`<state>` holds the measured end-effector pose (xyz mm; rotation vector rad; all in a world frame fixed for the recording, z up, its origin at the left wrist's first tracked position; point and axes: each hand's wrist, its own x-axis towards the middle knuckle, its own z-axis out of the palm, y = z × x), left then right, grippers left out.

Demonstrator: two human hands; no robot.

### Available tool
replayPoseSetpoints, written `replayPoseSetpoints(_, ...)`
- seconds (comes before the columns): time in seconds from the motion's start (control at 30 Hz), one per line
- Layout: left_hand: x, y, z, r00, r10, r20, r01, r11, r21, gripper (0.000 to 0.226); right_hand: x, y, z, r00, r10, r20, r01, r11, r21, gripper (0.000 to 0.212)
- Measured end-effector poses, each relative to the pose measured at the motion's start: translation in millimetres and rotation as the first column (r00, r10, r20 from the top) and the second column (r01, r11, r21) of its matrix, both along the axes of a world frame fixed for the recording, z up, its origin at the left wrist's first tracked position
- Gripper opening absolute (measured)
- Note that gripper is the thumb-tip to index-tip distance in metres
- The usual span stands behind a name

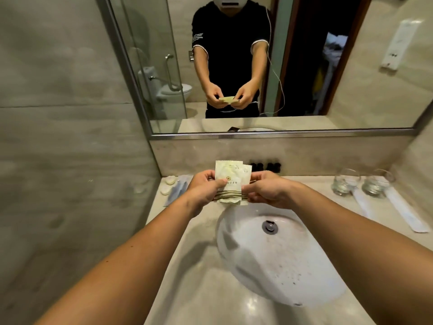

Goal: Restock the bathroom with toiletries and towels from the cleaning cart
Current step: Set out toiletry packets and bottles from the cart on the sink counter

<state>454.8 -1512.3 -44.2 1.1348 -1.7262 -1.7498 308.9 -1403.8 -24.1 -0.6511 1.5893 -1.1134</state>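
Observation:
Two flat cream toiletry packets (228, 181) with a gold flower mark and brown stripes are held up over the back rim of the sink (234, 242), one behind the other. My left hand (206, 187) pinches the left edge of the front packet. My right hand (269, 190) pinches the right edge, where the rear packet (247, 173) sticks out. The mirror (351, 66) repeats both hands and the packets.
At the counter's back left lie small white soaps (169, 180) and blue-white wrapped items (179, 188). Two upturned glasses (345, 181) stand at the back right with long white sachets (405, 213) in front. Dark small bottles (267, 166) stand by the backsplash. A glass shower wall is on the left.

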Motion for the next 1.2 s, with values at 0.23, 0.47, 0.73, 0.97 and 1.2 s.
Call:
replayPoseSetpoints(0.23, 30, -65, -24, 0.995, 0.07, 0.078, -0.066, 0.996, -0.051, 0.016, 49, -71, -31, 0.957, -0.251, -0.144, 0.25, 0.968, -0.029, 0.025)
replayPoseSetpoints(0.47, 50, -103, -73, 0.944, 0.204, 0.26, -0.176, 0.976, -0.126, 0.03, 75, -112, -91, 0.858, -0.283, -0.428, 0.331, 0.943, 0.04, 0.025)
replayPoseSetpoints(0.73, 44, -136, -124, 0.89, 0.264, 0.371, -0.234, 0.964, -0.123, 0.029, 70, -155, -137, 0.771, -0.163, -0.615, 0.291, 0.95, 0.113, 0.02)
replayPoseSetpoints(0.97, 48, -169, -149, 0.85, 0.422, 0.315, -0.384, 0.906, -0.179, 0.014, 64, -193, -165, 0.727, -0.05, -0.685, 0.182, 0.976, 0.123, 0.035)
replayPoseSetpoints(1.2, 46, -186, -161, 0.859, 0.421, 0.293, -0.396, 0.907, -0.141, 0.012, 58, -205, -175, 0.39, 0.315, -0.865, -0.012, 0.942, 0.337, 0.044)
